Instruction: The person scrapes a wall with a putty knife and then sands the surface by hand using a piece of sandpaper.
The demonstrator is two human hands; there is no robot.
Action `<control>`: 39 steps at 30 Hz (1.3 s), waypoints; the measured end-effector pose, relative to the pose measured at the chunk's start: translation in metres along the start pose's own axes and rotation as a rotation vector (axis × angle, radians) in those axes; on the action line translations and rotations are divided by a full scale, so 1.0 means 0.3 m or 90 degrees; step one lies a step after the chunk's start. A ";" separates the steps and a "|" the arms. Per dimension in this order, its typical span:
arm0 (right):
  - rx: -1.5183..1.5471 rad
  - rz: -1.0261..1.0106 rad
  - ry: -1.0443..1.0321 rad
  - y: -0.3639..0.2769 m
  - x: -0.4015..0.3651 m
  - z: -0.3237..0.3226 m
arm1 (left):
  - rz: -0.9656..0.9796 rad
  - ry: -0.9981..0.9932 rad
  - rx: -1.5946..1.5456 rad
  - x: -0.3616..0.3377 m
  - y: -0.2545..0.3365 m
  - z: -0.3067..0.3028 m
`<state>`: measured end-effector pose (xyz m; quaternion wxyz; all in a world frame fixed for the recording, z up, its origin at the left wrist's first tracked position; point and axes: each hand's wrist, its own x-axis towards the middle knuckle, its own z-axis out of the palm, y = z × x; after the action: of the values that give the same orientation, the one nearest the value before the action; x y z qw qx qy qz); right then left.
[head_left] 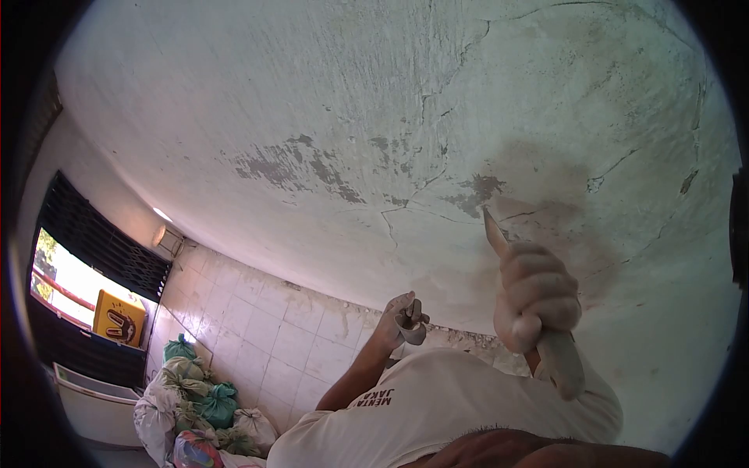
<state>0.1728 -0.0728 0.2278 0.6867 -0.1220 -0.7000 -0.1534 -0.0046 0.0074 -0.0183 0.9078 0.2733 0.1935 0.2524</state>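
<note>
Scraper [563, 359] against cracked, flaking plaster [312, 117]; tiled wall [257, 312]

The ceiling [328, 101] is showing matt, cracked plaster with rough grey flaking patches. The scraper [563, 363] is looking pale wood at the handle, dull metal at the blade. The wall tiles [257, 327] are shining smooth. The shirt [452, 405] is showing matt white cloth. The sacks [211, 405] are looking like crinkled plastic.

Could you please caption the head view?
Right hand holds a scraper to the cracked, flaking ceiling; left hand raised nearby.
</note>
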 end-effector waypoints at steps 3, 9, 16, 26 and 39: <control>-0.053 0.009 0.002 0.020 0.005 0.006 | -0.006 0.023 0.028 -0.001 0.002 0.012; 0.064 0.017 -0.058 -0.024 0.011 -0.038 | -0.003 0.000 0.003 -0.002 0.000 0.015; 0.035 0.036 -0.060 -0.022 -0.007 -0.043 | 0.000 0.009 0.022 -0.003 0.001 0.000; 0.008 0.025 -0.022 -0.004 0.000 -0.021 | -0.009 0.038 0.023 -0.006 -0.003 0.003; -0.001 0.057 -0.099 0.020 -0.006 -0.030 | -0.001 0.004 0.009 0.000 -0.006 -0.003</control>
<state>0.1835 -0.0706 0.2264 0.6364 -0.1655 -0.7448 -0.1133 -0.0044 0.0064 -0.0202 0.9054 0.2791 0.1981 0.2514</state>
